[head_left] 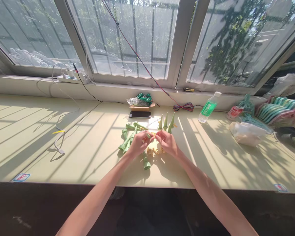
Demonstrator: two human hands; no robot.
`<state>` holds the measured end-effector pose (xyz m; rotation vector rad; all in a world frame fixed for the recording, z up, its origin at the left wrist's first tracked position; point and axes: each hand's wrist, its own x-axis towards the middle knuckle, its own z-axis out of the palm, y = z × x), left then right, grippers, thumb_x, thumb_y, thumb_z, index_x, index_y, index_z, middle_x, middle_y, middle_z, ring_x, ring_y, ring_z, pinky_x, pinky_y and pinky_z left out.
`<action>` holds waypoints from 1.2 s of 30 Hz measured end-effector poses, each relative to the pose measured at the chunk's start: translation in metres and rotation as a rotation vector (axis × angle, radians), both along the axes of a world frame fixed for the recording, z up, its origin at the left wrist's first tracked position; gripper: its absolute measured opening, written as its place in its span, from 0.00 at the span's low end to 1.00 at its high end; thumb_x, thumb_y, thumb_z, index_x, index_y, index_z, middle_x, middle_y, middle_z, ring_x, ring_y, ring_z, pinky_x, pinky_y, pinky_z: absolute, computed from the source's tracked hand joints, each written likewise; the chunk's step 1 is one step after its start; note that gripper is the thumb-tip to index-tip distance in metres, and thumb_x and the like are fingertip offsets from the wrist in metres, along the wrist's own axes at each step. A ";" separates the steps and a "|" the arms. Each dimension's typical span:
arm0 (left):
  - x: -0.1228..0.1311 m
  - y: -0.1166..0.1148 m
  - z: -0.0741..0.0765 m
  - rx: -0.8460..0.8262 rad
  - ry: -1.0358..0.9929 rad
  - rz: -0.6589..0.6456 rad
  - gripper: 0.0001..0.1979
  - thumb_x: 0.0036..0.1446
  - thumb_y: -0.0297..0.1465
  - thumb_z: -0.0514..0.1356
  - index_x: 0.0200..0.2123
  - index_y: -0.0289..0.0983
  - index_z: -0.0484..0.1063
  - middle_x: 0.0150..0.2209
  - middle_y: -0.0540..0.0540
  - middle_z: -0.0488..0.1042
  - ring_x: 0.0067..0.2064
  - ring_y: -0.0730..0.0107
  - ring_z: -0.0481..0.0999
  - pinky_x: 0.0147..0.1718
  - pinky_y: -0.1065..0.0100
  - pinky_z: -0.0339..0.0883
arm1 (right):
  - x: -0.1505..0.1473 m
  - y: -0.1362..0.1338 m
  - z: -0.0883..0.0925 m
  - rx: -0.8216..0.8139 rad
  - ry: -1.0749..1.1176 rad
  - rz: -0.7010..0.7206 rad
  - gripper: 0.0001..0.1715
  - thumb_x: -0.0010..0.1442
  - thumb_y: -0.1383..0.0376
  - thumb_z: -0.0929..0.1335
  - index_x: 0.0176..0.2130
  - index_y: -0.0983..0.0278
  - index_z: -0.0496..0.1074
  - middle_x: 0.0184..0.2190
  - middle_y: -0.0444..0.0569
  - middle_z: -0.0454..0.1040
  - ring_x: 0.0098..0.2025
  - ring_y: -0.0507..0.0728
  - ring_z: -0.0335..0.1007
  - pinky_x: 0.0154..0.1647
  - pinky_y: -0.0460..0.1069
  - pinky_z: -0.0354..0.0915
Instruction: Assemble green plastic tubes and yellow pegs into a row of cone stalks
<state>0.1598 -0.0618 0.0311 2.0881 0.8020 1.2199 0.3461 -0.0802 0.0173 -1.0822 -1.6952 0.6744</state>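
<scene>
My left hand is closed above the table, and a bit of a pale green tapered piece shows at its fingertips. My right hand is pinched, its fingertips meeting those of the left. Whatever it grips is too small to name. Several green tapered pieces with flared ends lie in a heap left of the hands, and another green piece lies just in front. Small yellow pieces are scattered below the fingers. Beyond my right hand, green cones stand upright, with yellow bits at the rightmost.
A black phone lies before a small cardboard box at the back. To the right are a water bottle, a red can, a plastic bag and hangers. A white cable trails across the left.
</scene>
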 end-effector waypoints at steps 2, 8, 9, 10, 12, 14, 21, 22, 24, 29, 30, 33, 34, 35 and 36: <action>0.000 0.000 0.000 -0.012 -0.018 -0.001 0.12 0.63 0.39 0.62 0.34 0.37 0.77 0.36 0.43 0.78 0.33 0.67 0.79 0.29 0.68 0.77 | 0.001 0.000 0.000 0.005 0.015 0.044 0.14 0.64 0.53 0.66 0.38 0.62 0.70 0.32 0.49 0.76 0.30 0.55 0.69 0.31 0.49 0.65; -0.001 0.000 0.000 -0.065 -0.055 0.012 0.11 0.62 0.37 0.63 0.35 0.35 0.77 0.33 0.44 0.77 0.31 0.68 0.80 0.29 0.68 0.79 | 0.001 0.001 -0.001 -0.023 0.052 0.100 0.11 0.63 0.56 0.67 0.37 0.62 0.70 0.33 0.50 0.76 0.32 0.56 0.71 0.33 0.50 0.67; 0.000 -0.001 0.000 -0.068 -0.056 0.004 0.11 0.62 0.38 0.63 0.36 0.35 0.77 0.32 0.44 0.77 0.31 0.68 0.80 0.29 0.68 0.78 | 0.001 0.002 -0.001 -0.027 0.054 0.098 0.11 0.63 0.56 0.67 0.36 0.62 0.70 0.31 0.48 0.75 0.30 0.55 0.70 0.32 0.50 0.66; 0.000 -0.001 -0.001 -0.069 -0.058 -0.001 0.11 0.62 0.38 0.63 0.35 0.35 0.77 0.32 0.44 0.77 0.31 0.68 0.80 0.29 0.68 0.78 | 0.001 0.002 -0.002 -0.031 0.054 0.095 0.12 0.63 0.56 0.67 0.35 0.62 0.69 0.29 0.47 0.73 0.28 0.54 0.69 0.31 0.49 0.65; 0.000 -0.001 -0.002 -0.070 -0.059 -0.003 0.12 0.62 0.39 0.63 0.35 0.35 0.77 0.32 0.44 0.77 0.31 0.68 0.79 0.29 0.68 0.78 | 0.002 0.003 -0.003 -0.036 0.051 0.088 0.13 0.63 0.56 0.67 0.34 0.62 0.69 0.26 0.45 0.71 0.25 0.53 0.66 0.29 0.49 0.64; 0.000 -0.001 -0.004 -0.075 -0.055 0.004 0.13 0.62 0.40 0.63 0.35 0.35 0.76 0.32 0.44 0.77 0.31 0.68 0.79 0.29 0.68 0.78 | 0.002 0.003 -0.003 -0.038 0.041 0.087 0.13 0.63 0.55 0.66 0.34 0.63 0.68 0.25 0.44 0.70 0.24 0.52 0.65 0.28 0.49 0.62; -0.001 0.001 -0.009 -0.051 -0.019 -0.001 0.12 0.63 0.38 0.62 0.35 0.34 0.75 0.32 0.43 0.76 0.31 0.69 0.78 0.29 0.69 0.77 | 0.004 0.000 -0.001 -0.041 -0.036 0.070 0.16 0.64 0.53 0.65 0.31 0.62 0.67 0.19 0.41 0.64 0.22 0.52 0.58 0.25 0.48 0.56; -0.001 0.002 -0.010 -0.040 -0.008 0.000 0.12 0.63 0.38 0.61 0.35 0.34 0.75 0.32 0.44 0.76 0.30 0.70 0.78 0.28 0.69 0.76 | 0.004 0.001 -0.001 -0.033 -0.050 0.066 0.16 0.64 0.53 0.65 0.31 0.62 0.66 0.19 0.41 0.64 0.22 0.52 0.57 0.25 0.48 0.55; -0.001 0.002 -0.010 -0.009 0.024 0.009 0.11 0.63 0.36 0.61 0.35 0.33 0.75 0.31 0.44 0.75 0.28 0.72 0.76 0.27 0.71 0.74 | 0.004 0.001 -0.002 -0.015 -0.081 0.051 0.17 0.64 0.54 0.64 0.30 0.62 0.66 0.19 0.41 0.62 0.21 0.51 0.55 0.24 0.48 0.54; -0.001 0.000 -0.008 0.107 0.102 0.007 0.08 0.64 0.31 0.59 0.35 0.34 0.75 0.32 0.45 0.75 0.24 0.78 0.69 0.23 0.74 0.67 | 0.003 0.002 -0.004 0.003 -0.143 -0.003 0.18 0.64 0.55 0.63 0.27 0.62 0.66 0.20 0.43 0.64 0.22 0.51 0.56 0.24 0.47 0.54; -0.001 0.000 -0.007 0.121 0.111 0.002 0.07 0.64 0.30 0.59 0.35 0.34 0.75 0.33 0.45 0.75 0.24 0.78 0.69 0.23 0.74 0.66 | 0.003 0.002 -0.004 0.000 -0.144 -0.007 0.18 0.64 0.55 0.63 0.27 0.62 0.66 0.20 0.43 0.64 0.22 0.51 0.56 0.24 0.47 0.54; 0.000 0.000 -0.008 0.143 0.133 -0.003 0.05 0.63 0.29 0.58 0.35 0.35 0.74 0.35 0.45 0.75 0.23 0.79 0.68 0.23 0.73 0.65 | 0.003 0.002 -0.004 -0.007 -0.141 -0.008 0.20 0.64 0.54 0.62 0.26 0.62 0.65 0.19 0.43 0.63 0.22 0.51 0.55 0.24 0.47 0.54; 0.000 0.000 -0.008 0.148 0.139 -0.003 0.05 0.63 0.28 0.58 0.35 0.35 0.74 0.35 0.45 0.75 0.23 0.79 0.68 0.23 0.73 0.66 | 0.003 0.002 -0.004 -0.009 -0.141 -0.008 0.20 0.64 0.53 0.62 0.26 0.62 0.64 0.19 0.43 0.63 0.22 0.51 0.55 0.24 0.47 0.53; 0.000 0.000 -0.008 0.151 0.145 -0.005 0.05 0.63 0.28 0.58 0.35 0.35 0.74 0.35 0.45 0.75 0.23 0.79 0.68 0.24 0.73 0.66 | 0.003 0.002 -0.004 -0.011 -0.143 -0.008 0.20 0.64 0.53 0.62 0.26 0.62 0.64 0.19 0.43 0.63 0.22 0.51 0.55 0.24 0.47 0.53; 0.000 0.000 -0.009 0.150 0.149 -0.008 0.05 0.63 0.28 0.58 0.36 0.35 0.73 0.36 0.45 0.75 0.24 0.78 0.68 0.24 0.73 0.66 | 0.003 0.002 -0.004 -0.012 -0.144 -0.011 0.21 0.64 0.53 0.62 0.25 0.62 0.63 0.19 0.43 0.62 0.22 0.51 0.54 0.24 0.47 0.53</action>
